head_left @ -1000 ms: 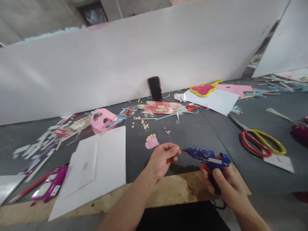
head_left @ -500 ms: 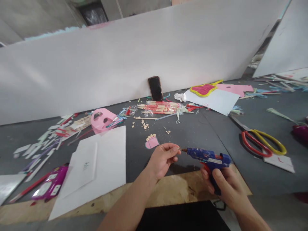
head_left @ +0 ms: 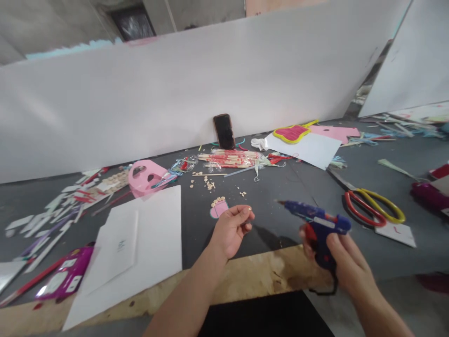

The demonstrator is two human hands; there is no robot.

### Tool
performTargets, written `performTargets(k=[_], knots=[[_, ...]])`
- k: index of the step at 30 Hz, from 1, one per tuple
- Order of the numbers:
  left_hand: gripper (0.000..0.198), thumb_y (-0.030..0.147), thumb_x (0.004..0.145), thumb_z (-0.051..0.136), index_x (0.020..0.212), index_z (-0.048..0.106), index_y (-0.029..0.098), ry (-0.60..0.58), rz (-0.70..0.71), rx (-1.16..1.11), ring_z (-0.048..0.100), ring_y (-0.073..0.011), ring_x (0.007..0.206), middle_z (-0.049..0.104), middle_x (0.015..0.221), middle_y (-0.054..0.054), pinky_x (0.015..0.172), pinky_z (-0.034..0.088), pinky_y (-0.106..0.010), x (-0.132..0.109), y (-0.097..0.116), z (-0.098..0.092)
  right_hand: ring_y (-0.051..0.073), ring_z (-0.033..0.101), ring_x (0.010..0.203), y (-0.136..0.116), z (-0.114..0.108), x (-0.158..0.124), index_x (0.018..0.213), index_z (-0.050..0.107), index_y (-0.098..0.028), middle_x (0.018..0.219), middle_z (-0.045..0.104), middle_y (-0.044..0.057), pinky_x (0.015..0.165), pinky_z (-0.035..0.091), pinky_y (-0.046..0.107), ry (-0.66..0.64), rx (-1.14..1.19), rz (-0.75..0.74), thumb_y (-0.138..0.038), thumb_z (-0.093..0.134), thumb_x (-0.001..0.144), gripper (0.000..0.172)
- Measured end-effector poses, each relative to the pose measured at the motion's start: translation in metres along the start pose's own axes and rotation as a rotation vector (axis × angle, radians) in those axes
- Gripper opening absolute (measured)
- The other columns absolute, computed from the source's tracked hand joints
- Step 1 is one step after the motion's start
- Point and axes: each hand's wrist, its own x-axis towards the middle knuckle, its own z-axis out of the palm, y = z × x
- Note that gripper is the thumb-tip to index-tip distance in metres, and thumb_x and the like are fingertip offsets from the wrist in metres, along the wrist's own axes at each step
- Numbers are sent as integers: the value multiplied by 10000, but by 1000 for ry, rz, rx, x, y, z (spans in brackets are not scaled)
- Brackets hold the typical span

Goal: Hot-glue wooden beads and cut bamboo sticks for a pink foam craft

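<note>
My left hand (head_left: 229, 229) is closed in a pinch, with a small pale piece (head_left: 249, 209) just showing at the fingertips. My right hand (head_left: 345, 262) grips a blue hot glue gun (head_left: 317, 217), its nozzle pointing left and apart from the left hand. Just beyond my left hand lies a pink cutout (head_left: 218, 210), with a row of small pale pieces (head_left: 217, 201) along its upper edge; my fingers cover part of it. Loose pale pieces (head_left: 209, 184) of the same sort are scattered on the dark table behind it.
White paper (head_left: 161, 234) and a purple pack (head_left: 66, 276) lie left, near pink card (head_left: 143, 178) and strips. A phone (head_left: 223, 131) leans on the white panel (head_left: 175, 93) behind wrapped sticks (head_left: 231, 158). Red-and-yellow scissors (head_left: 365, 206) lie right.
The glue gun has moved right, its nozzle drawing away from my left fingertips. My left hand has shifted slightly left, over the cutout's edge, still pinched. The view has turned a little.
</note>
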Motion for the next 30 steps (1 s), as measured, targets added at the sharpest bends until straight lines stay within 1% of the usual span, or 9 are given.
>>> performTargets(k=[3, 6, 10, 13, 16, 19, 22, 25, 30], knots=[[265, 264, 570, 847, 711, 659, 141, 27, 39, -39, 550, -79, 626, 624, 658, -4, 518, 378, -172, 0, 4, -1, 218, 617, 725, -2, -21, 29, 1335, 377, -201, 1007, 641, 120, 642, 509, 355, 92, -592, -199, -443, 423, 912, 490], [272, 269, 576, 844, 726, 651, 150, 44, 80, -79, 555, -75, 636, 619, 678, 8, 523, 378, -174, 1, 10, -4, 322, 607, 939, 2, -38, 58, 1337, 419, -116, 1070, 631, 186, 802, 480, 460, 86, -1195, -366, -385, 421, 898, 515], [293, 255, 561, 851, 750, 645, 167, 94, 144, -149, 574, -72, 679, 611, 704, 29, 538, 377, -173, 2, 18, -9, 335, 605, 875, 1, -47, 75, 1298, 494, -120, 1012, 653, 188, 754, 489, 472, -6, -1577, -378, -356, 478, 874, 486], [298, 243, 560, 846, 767, 644, 173, 128, 169, -191, 582, -74, 691, 614, 725, 30, 546, 375, -178, 3, 22, -11, 362, 568, 973, -14, -34, 80, 1205, 578, -183, 1157, 607, 187, 783, 469, 511, 0, -1574, -439, -353, 506, 856, 395], [289, 240, 568, 836, 773, 646, 168, 143, 171, -215, 583, -83, 688, 612, 723, 21, 546, 370, -184, 3, 24, -11, 299, 553, 1066, -29, 4, 93, 1165, 595, -174, 1176, 611, 146, 922, 417, 450, -160, -1269, -465, -236, 451, 885, 321], [302, 248, 556, 838, 772, 645, 163, 148, 168, -229, 576, -87, 677, 610, 714, 18, 538, 362, -185, 3, 24, -10, 193, 623, 930, -29, 50, 115, 1068, 631, -205, 1052, 671, 68, 815, 468, 290, -289, -1196, -432, -173, 475, 871, 253], [317, 251, 538, 844, 762, 642, 156, 143, 164, -234, 562, -85, 662, 605, 701, 17, 528, 351, -185, 2, 25, -9, 169, 636, 855, -17, 82, 135, 956, 657, -196, 970, 685, 56, 746, 462, 248, -333, -1185, -395, -152, 532, 841, 175], [307, 253, 543, 839, 751, 638, 150, 133, 160, -239, 556, -85, 661, 599, 704, 13, 528, 346, -186, 1, 26, -8, 163, 630, 797, -5, 95, 146, 903, 668, -204, 918, 679, 48, 683, 447, 236, -337, -1174, -364, -181, 555, 838, 133], [286, 266, 566, 828, 747, 637, 153, 108, 161, -234, 547, -82, 654, 598, 700, 13, 532, 343, -187, 1, 26, -8, 158, 600, 725, 3, 99, 152, 804, 672, -215, 876, 658, 41, 609, 415, 238, -310, -1119, -346, -220, 552, 840, 124]])
